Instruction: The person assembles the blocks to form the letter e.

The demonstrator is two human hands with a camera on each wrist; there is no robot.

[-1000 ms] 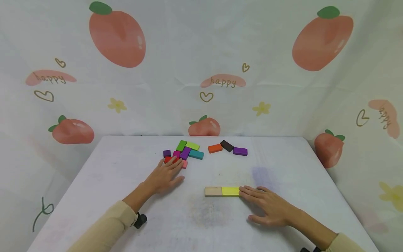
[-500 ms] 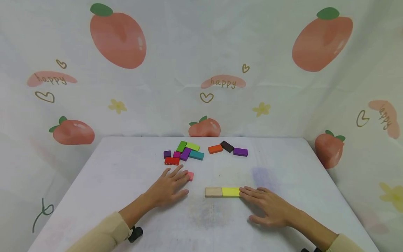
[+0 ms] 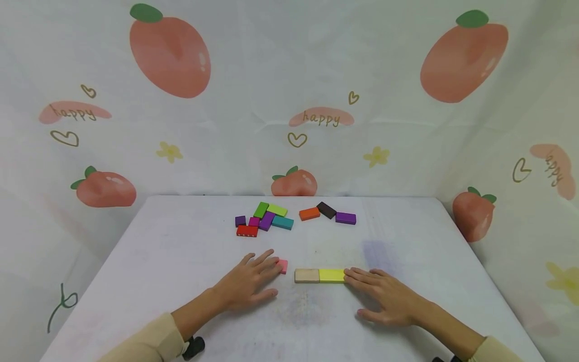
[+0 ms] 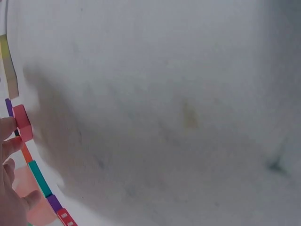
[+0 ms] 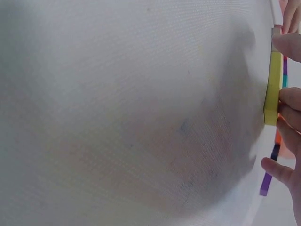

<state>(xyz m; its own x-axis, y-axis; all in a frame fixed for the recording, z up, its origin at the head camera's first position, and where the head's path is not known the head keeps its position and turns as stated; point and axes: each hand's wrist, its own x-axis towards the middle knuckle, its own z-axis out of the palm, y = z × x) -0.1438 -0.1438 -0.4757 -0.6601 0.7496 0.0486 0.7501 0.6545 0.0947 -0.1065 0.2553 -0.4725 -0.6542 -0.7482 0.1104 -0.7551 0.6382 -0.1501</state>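
My left hand (image 3: pixel 249 281) lies spread over the table, its fingertips on a pink block (image 3: pixel 283 266). In the left wrist view the fingers reach this pink block (image 4: pixel 22 123) at the left edge. Just right of it in the head view, a plain wooden block (image 3: pixel 306 276) and a yellow block (image 3: pixel 331 276) lie end to end in a row. My right hand (image 3: pixel 384 296) rests with extended fingers at the yellow block's right end. The right wrist view shows these fingers against the yellow block (image 5: pixel 273 89).
Toward the back left lies a cluster of coloured blocks, among them a red block (image 3: pixel 247 231) and a teal block (image 3: pixel 282 222). An orange block (image 3: pixel 309 214), a black block (image 3: pixel 326 210) and a purple block (image 3: pixel 346 218) lie farther right. A printed cloth hangs behind the white table (image 3: pixel 181 226).
The left hand has slid the pink block away from the red block, toward the front and right, close to the wooden block. The right hand has stayed at the yellow block.
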